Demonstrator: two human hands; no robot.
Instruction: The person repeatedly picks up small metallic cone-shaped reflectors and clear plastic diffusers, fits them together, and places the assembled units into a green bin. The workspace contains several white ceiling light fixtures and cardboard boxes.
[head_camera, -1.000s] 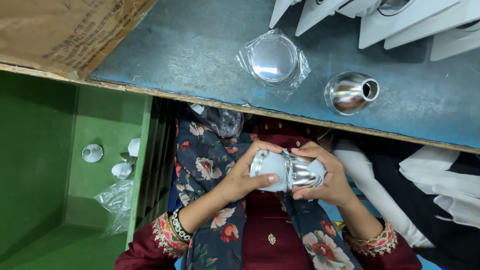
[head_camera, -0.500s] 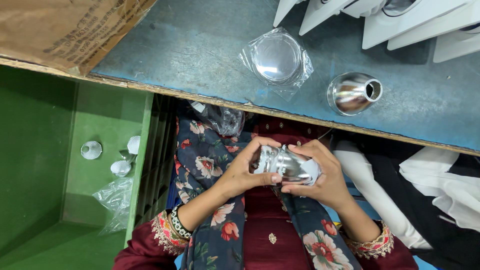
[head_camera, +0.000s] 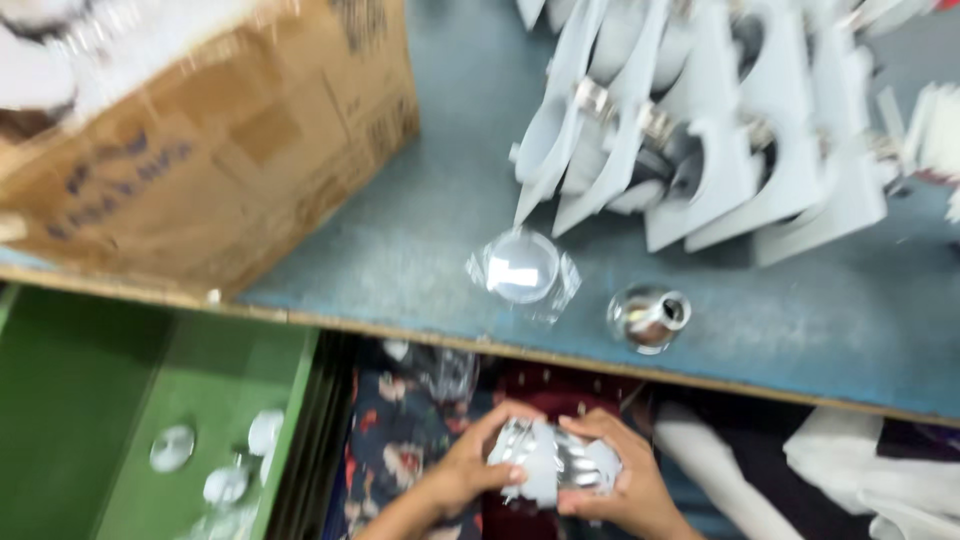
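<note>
A blue-grey worktable (head_camera: 420, 240) with a pale wooden front edge fills the upper view, blurred. A brown cardboard box (head_camera: 210, 150) sits at its left end. Below on the left is a green bin (head_camera: 90, 400). The light is soft and even.

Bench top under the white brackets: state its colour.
The bench top is dull blue-grey with a bare wooden front edge, seen in the head view.

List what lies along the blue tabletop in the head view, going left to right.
Cardboard box → clear round lens in plastic wrap → shiny metal reflector cup → the row of white brackets lies farther back.
</note>
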